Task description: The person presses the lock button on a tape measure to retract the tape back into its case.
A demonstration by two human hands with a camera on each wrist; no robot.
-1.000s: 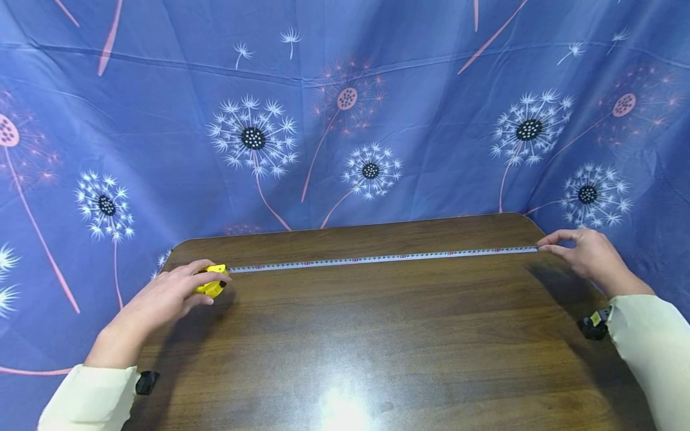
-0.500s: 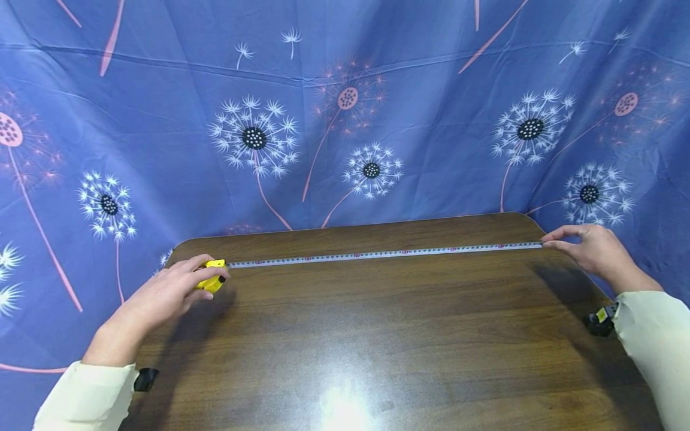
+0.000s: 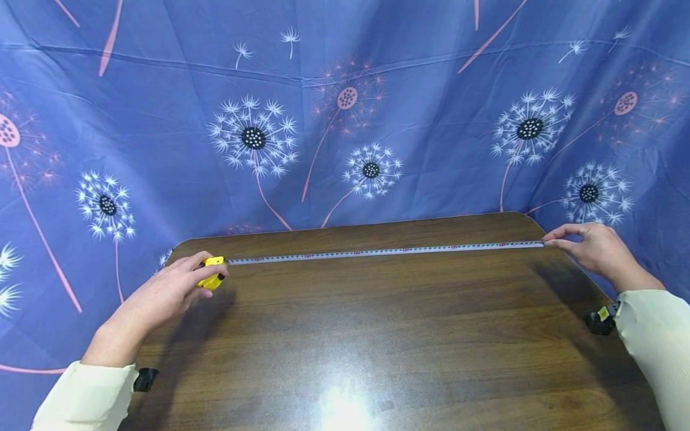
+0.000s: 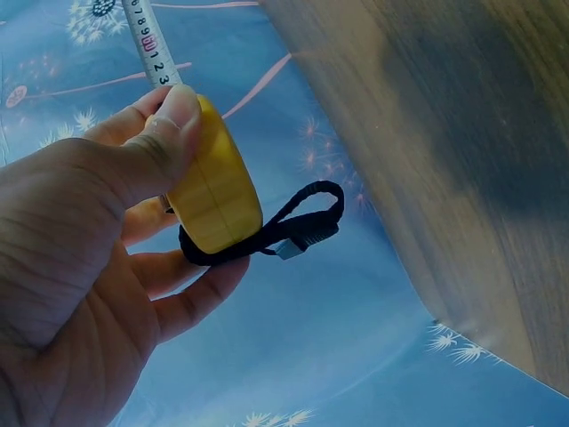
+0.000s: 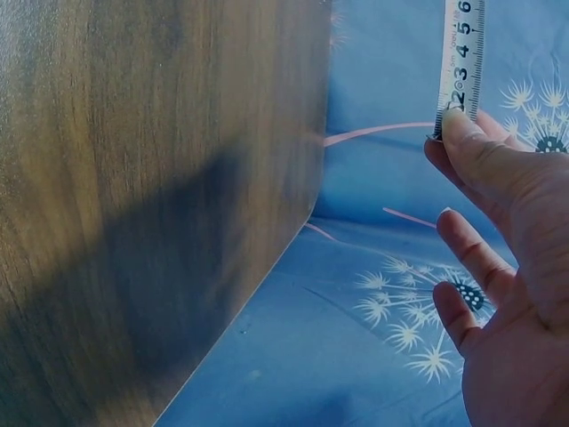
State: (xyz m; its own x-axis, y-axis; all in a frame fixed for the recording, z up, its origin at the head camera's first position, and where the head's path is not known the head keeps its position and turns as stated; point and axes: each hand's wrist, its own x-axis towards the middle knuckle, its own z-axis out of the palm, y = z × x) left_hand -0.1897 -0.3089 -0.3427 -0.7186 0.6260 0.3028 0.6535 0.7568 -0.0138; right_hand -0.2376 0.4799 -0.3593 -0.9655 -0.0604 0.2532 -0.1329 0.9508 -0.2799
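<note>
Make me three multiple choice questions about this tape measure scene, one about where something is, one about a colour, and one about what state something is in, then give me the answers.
1. Where does the tape blade lie?
A. Along the far side of the wooden table
B. Along the near edge
C. Coiled on the floor

2. What colour is the tape measure case?
A. Red
B. Yellow
C. Green

3. What state is the tape in?
A. Fully wound into the case
B. Pulled out between both hands
C. Snapped in two

Answers:
1 A: the head view shows the blade running across the tabletop close to the blue dandelion cloth.
2 B: the case in the left hand is yellow, with a black loop hanging from it.
3 B: the left hand has its grip on the case while the right hand pinches the blade's free end.
</note>
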